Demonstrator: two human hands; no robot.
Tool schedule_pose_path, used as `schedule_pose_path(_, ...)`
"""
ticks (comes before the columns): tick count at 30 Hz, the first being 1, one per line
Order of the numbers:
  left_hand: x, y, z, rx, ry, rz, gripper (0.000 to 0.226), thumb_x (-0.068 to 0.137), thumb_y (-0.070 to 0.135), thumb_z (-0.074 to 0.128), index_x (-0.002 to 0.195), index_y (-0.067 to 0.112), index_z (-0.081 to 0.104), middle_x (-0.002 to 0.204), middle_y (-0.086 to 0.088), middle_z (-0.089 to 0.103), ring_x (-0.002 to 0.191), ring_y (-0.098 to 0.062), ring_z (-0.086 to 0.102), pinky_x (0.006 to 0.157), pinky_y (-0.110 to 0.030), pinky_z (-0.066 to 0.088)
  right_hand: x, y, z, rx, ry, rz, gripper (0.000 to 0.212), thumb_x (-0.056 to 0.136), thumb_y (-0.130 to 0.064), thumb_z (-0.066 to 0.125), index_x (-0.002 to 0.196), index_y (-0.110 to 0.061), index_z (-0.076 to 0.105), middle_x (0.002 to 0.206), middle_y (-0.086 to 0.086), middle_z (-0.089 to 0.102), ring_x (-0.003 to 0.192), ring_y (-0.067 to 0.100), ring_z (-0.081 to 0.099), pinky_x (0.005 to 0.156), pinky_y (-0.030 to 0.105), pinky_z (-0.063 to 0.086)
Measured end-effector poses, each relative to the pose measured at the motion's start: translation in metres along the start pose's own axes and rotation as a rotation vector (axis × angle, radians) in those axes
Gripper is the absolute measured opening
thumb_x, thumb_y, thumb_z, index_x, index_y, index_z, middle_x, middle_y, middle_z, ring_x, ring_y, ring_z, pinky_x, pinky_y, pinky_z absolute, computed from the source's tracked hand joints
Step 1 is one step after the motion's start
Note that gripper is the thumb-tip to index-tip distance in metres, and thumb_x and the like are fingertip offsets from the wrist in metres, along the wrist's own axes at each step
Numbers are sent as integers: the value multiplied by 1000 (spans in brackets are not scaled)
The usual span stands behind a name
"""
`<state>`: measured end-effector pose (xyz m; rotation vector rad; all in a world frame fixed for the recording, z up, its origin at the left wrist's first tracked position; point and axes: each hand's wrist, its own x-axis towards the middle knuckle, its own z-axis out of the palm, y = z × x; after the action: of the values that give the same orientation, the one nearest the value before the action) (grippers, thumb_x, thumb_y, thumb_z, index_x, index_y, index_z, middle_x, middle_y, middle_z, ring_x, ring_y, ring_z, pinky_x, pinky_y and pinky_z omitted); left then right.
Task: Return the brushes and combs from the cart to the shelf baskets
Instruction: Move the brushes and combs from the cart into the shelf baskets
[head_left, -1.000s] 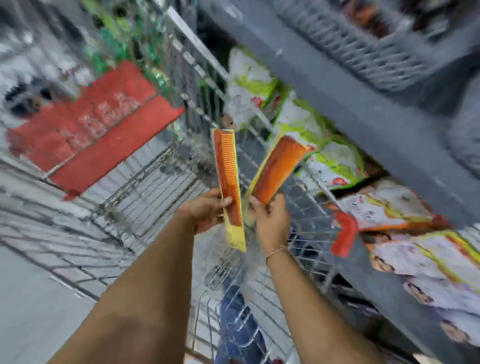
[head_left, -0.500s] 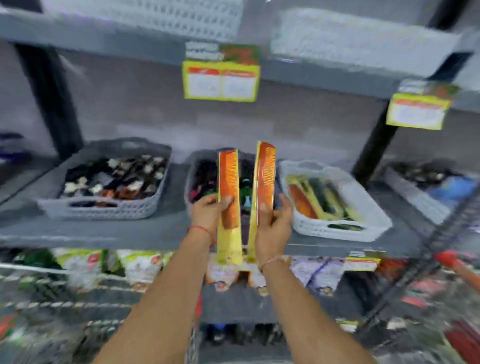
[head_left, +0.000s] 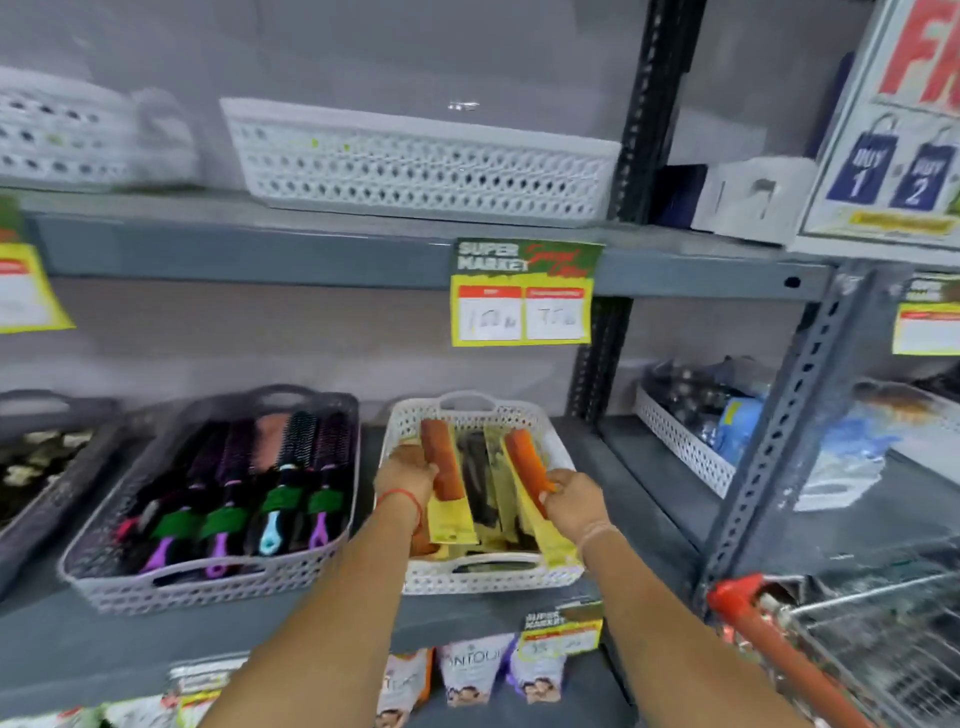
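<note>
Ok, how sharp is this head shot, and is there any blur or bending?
Head view: sharpest at the middle, around the white perforated basket and the orange combs in yellow sleeves; edges smear, notably the grey basket at far left and the wire cart; the wide lens bows the grey shelf edge.

Two bare forearms reach up from the bottom edge of the head view, with no sleeves showing on either one. The left hand (head_left: 407, 470) has a thin red thread (head_left: 402, 498) tied around its wrist. The right hand (head_left: 574, 501) has a thin pale band (head_left: 597, 535) around its wrist. Both hands are bare, without gloves; any rings are too blurred to tell.
</note>
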<state>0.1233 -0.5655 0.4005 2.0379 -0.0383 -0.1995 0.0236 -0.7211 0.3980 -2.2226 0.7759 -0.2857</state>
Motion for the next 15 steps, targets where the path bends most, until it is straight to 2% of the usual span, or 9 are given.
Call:
schedule_pose_path(3,12,1,14,354,-28,95,47,94,30,45,134,6,48,144,-9,47,133,-21,44,111,-26,32,18,7,10,81,-59,3,37,81,-7,57,118,-7,58,125,15,61,114,26,57,98,29,45)
schedule_pose_path(5,14,-4,22,508,-57,87,50,91,34,49,135,11,46,142,-8,50,130,-21,48,108,-26,35,24,5,19,69,-85,-42,33,81,-9,57,114,-12,62,120,13,64,106,26,60,86,22,45)
schedule_pose_path(6,15,-9,26,558,-47,84,49,89,31,54,133,11,48,137,-9,55,125,-23,52,102,-27,39,27,5,23,12,-98,-68,33,81,-11,56,113,-13,62,120,13,64,107,27,60,87,22,44)
schedule_pose_path(8,15,-16,33,643,-47,95,45,87,24,57,130,12,51,131,-11,59,120,-26,56,97,-27,43,29,5,32,-159,-99,-68,33,83,-17,54,115,-13,61,126,16,57,118,32,50,103,30,37)
schedule_pose_path(9,13,-18,34,685,-47,100,44,88,25,56,130,15,52,133,-11,58,122,-27,52,100,-28,41,29,6,36,-235,-99,-57,33,84,-20,53,115,-10,60,131,17,51,126,34,40,111,36,30)
schedule_pose_path(11,15,-22,35,768,-43,138,43,87,33,56,128,20,55,133,-11,56,128,-27,44,109,-31,31,31,8,40,-291,-109,-40,36,86,-25,52,117,-8,58,141,16,37,136,36,22,114,43,23)
schedule_pose_path(13,13,-22,33,887,-59,176,42,87,44,50,123,24,59,132,-12,55,128,-28,39,110,-35,25,30,9,38,-328,-92,-71,40,88,-32,50,120,-9,56,143,15,32,136,38,19,114,45,25)
schedule_pose_path(15,10,-21,30,931,-60,183,47,88,50,43,123,22,57,134,-15,49,128,-32,36,110,-38,26,28,7,35,-348,-67,-120,40,89,-34,46,120,-9,55,140,15,35,132,37,27,112,43,27)
